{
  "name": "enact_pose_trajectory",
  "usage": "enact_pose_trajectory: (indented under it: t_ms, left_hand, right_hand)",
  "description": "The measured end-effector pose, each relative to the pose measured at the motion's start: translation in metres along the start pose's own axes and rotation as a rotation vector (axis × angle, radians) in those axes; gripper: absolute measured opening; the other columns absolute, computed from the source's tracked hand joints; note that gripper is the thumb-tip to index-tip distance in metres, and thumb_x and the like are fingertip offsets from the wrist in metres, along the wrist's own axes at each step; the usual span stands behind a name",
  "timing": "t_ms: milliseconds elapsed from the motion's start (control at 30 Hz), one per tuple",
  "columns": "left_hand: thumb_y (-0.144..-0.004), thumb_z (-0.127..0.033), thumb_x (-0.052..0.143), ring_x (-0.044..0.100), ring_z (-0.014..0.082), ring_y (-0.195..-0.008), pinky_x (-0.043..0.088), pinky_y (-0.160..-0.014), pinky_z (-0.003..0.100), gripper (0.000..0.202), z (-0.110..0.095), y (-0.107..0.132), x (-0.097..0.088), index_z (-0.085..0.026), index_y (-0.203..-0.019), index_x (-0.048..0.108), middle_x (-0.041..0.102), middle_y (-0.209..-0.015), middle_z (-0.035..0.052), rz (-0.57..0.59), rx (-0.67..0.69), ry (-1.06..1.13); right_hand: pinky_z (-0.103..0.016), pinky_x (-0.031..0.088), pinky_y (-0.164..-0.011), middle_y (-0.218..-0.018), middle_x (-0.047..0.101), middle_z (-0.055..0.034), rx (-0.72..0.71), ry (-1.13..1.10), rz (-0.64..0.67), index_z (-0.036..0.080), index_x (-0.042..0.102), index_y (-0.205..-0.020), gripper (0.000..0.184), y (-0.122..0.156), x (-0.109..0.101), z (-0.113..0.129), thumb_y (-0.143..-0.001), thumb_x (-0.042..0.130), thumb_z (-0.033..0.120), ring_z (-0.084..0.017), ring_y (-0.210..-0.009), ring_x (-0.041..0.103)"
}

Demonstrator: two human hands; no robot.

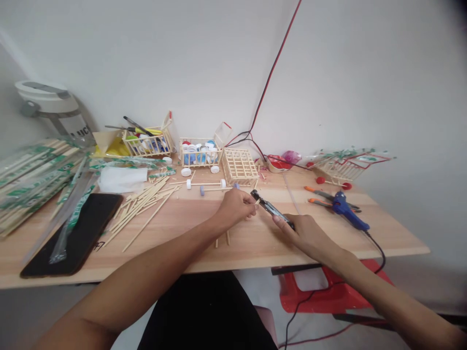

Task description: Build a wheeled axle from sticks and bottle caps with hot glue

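My left hand (237, 206) is closed in a pinch on a short pale wooden stick (257, 202) above the middle of the table. In my right hand (306, 231) is a slim black-and-silver hand tool (272, 209), its dark head against the stick. The tool's exact kind is too small to make out. Behind my hands stands a wooden lattice box (241, 166) made of sticks. Axles with white wheels (206, 183) and with bluish wheels (219, 189) lie in front of it. Two short sticks (228, 237) lie beneath my left forearm.
Loose sticks (142, 209) and a black phone (71, 233) cover the left. Stick carts, one holding bottle caps (199, 154), line the wall. A blue glue gun (346, 209) and orange-handled pliers (319, 197) lie right. A red stool (328, 294) stands below the table edge.
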State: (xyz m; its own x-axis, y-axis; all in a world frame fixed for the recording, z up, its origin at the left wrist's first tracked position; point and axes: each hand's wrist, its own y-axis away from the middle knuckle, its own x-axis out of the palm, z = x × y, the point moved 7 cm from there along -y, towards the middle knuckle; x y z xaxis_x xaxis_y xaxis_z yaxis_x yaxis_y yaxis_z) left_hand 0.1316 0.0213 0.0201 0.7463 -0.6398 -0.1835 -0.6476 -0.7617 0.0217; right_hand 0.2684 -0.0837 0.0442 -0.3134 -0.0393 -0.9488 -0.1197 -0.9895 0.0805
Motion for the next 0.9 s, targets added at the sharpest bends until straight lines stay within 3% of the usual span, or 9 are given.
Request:
enact_pose_trajectory:
  t_ms: [300,633,767,900]
  left_hand:
    - [-0.073,-0.015,0.063,0.056,0.0072,-0.046,0.047,-0.047,0.017,0.011,-0.001,0.0,0.001,-0.01,-0.063,0.066,0.063,-0.056,0.001,0.004,-0.016,0.056]
    - [-0.072,-0.012,0.064,0.052,0.0056,-0.045,0.044,-0.044,0.016,0.009,0.008,-0.007,0.0,-0.009,-0.063,0.064,0.063,-0.056,0.0013,0.044,-0.061,0.143]
    - [-0.072,-0.026,0.073,0.055,0.0053,-0.051,0.044,-0.048,0.016,0.018,0.004,-0.006,0.004,-0.009,-0.075,0.067,0.067,-0.067,0.0044,0.152,-0.074,0.299]
    - [-0.059,-0.039,0.084,0.056,0.0053,-0.055,0.041,-0.051,0.017,0.039,0.002,-0.002,0.014,-0.008,-0.079,0.069,0.067,-0.07,0.005,0.293,-0.109,0.479]
  right_hand:
    - [-0.029,0.027,-0.052,-0.051,0.051,-0.0022,-0.021,-0.015,0.023,0.02,0.049,-0.06,0.06,-0.004,0.0,-0.001,-0.092,0.027,0.066,-0.018,-0.051,0.051]
    - [-0.03,0.03,-0.053,-0.055,0.059,-0.0078,0.077,0.011,-0.007,0.021,0.048,-0.055,0.064,-0.001,0.003,-0.013,-0.091,0.024,0.068,-0.021,-0.054,0.055]
    - [-0.029,0.034,-0.053,-0.051,0.056,-0.0048,0.169,-0.132,-0.066,0.02,0.05,-0.056,0.067,0.005,-0.012,-0.027,-0.089,0.023,0.071,-0.019,-0.052,0.055]
    - [-0.027,0.036,-0.051,-0.056,0.058,-0.0032,0.174,-0.243,-0.008,0.018,0.062,-0.069,0.069,0.013,-0.018,-0.027,-0.09,0.022,0.071,-0.017,-0.052,0.055]
